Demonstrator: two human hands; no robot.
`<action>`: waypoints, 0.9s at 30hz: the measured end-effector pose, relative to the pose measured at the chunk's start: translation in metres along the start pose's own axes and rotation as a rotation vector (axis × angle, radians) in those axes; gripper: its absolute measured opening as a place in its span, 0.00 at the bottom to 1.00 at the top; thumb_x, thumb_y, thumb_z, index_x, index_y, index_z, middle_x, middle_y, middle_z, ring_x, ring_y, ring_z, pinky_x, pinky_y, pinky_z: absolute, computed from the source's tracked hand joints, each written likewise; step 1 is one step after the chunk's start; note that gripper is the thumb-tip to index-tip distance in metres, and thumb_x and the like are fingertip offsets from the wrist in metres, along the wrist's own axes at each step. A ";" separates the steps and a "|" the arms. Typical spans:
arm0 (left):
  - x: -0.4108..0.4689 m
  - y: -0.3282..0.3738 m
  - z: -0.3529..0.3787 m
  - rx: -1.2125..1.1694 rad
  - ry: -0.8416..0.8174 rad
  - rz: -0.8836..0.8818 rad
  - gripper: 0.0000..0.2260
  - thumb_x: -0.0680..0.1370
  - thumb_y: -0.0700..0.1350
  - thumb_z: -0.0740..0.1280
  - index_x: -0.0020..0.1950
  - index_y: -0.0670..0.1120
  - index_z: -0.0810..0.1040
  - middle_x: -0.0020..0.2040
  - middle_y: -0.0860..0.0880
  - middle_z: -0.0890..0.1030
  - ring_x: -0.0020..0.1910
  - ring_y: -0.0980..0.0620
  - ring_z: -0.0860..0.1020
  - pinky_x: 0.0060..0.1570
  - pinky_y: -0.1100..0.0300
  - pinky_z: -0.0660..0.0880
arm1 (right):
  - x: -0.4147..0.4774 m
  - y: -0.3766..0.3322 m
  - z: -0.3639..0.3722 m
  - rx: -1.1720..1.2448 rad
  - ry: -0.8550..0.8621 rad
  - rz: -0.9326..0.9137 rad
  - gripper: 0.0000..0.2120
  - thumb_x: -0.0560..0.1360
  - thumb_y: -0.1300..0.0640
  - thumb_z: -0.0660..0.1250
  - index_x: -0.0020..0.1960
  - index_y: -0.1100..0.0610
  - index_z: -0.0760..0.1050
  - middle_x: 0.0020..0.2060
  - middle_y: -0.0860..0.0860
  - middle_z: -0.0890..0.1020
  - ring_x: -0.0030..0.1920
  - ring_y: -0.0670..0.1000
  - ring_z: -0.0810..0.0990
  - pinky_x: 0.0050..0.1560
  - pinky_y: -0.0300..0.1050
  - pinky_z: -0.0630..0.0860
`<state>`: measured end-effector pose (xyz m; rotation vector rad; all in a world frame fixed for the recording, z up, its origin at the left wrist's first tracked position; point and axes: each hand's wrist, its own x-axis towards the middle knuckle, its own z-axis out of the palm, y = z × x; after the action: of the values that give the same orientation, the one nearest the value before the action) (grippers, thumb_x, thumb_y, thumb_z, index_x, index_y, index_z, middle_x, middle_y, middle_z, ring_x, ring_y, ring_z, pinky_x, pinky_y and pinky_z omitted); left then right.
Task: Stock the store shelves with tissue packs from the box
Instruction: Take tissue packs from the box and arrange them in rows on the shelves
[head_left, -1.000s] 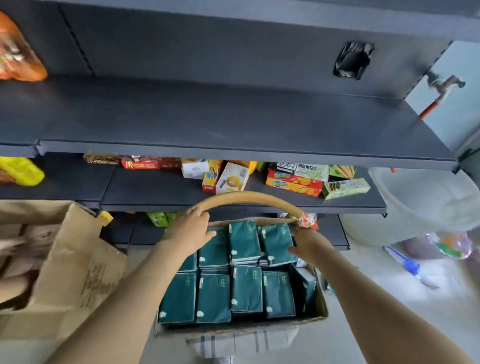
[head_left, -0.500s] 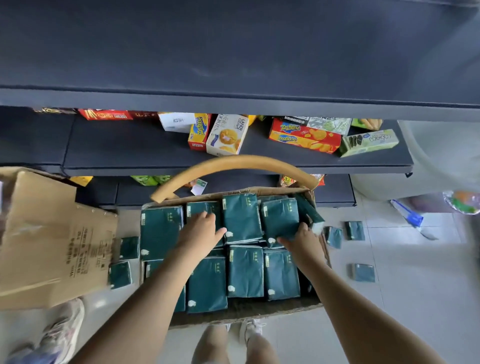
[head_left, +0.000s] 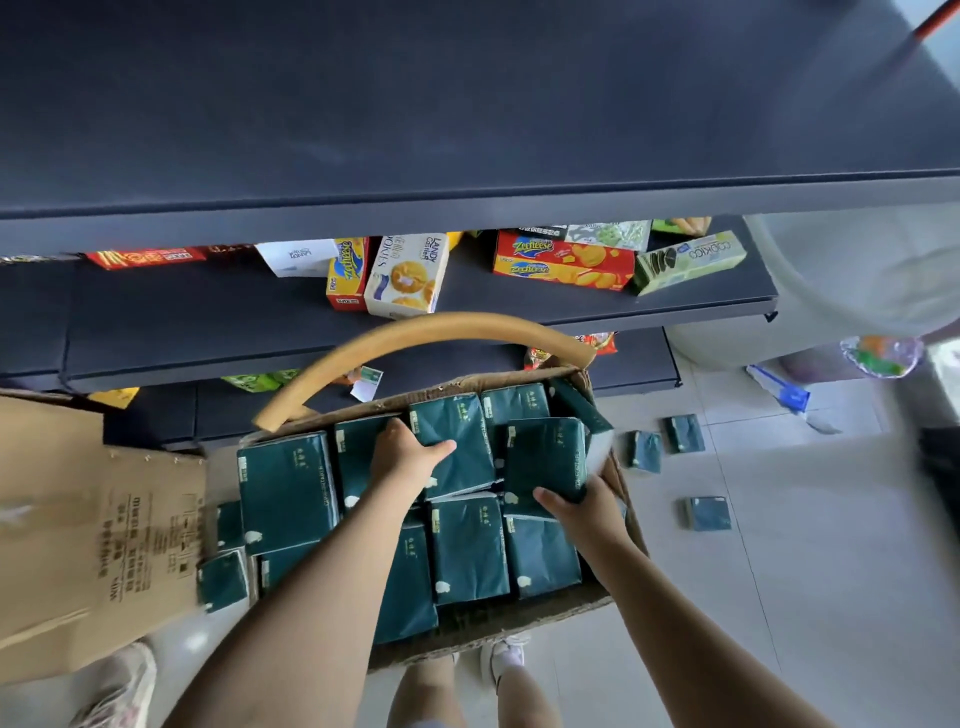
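Note:
A cardboard box (head_left: 498, 626) with a tan curved handle (head_left: 426, 332) stands on the floor below me, filled with several dark green tissue packs (head_left: 283, 488). My left hand (head_left: 408, 460) lies on the middle of the back row, thumb spread over one pack (head_left: 460, 465) and fingers tucked down behind its left edge. My right hand (head_left: 584, 506) grips the lower edge of another pack (head_left: 545, 457) at the box's right side; that pack is tilted up above its neighbours. The dark upper shelf (head_left: 467, 130) in front of me is bare.
Biscuit and cookie boxes (head_left: 563, 262) lie on the middle shelf (head_left: 208, 322). An open cardboard carton (head_left: 93, 530) stands at the left, with loose packs (head_left: 223, 579) beside it. Three packs (head_left: 706, 513) lie on the tiled floor to the right. My feet (head_left: 501, 657) are under the box.
The view has tipped downward. Both hands dropped from the box's far rim onto the packs. The right hand took hold of a pack and raised it.

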<state>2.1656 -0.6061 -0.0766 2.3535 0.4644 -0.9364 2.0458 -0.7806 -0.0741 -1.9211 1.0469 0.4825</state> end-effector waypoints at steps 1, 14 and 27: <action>-0.001 0.000 0.000 -0.056 -0.011 -0.044 0.22 0.72 0.52 0.73 0.55 0.41 0.69 0.55 0.47 0.73 0.57 0.42 0.77 0.34 0.62 0.68 | -0.001 0.001 -0.001 0.015 0.005 0.000 0.16 0.72 0.54 0.72 0.55 0.59 0.74 0.45 0.52 0.81 0.41 0.50 0.77 0.29 0.32 0.67; -0.042 -0.014 -0.052 -0.837 -0.093 0.022 0.09 0.74 0.52 0.71 0.46 0.51 0.74 0.49 0.51 0.79 0.49 0.50 0.77 0.50 0.56 0.74 | -0.029 -0.041 -0.035 0.426 -0.001 -0.102 0.12 0.72 0.54 0.72 0.50 0.59 0.73 0.42 0.51 0.80 0.44 0.53 0.80 0.48 0.51 0.81; -0.207 -0.026 -0.158 -1.170 0.178 0.488 0.12 0.77 0.48 0.68 0.57 0.53 0.71 0.56 0.51 0.79 0.48 0.51 0.78 0.45 0.54 0.76 | -0.138 -0.130 -0.121 0.262 0.058 -0.612 0.12 0.73 0.54 0.71 0.53 0.58 0.76 0.42 0.53 0.81 0.44 0.56 0.81 0.49 0.58 0.80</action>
<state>2.0900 -0.5116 0.1561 1.3448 0.3313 -0.1066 2.0653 -0.7806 0.1495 -1.8996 0.4786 -0.0557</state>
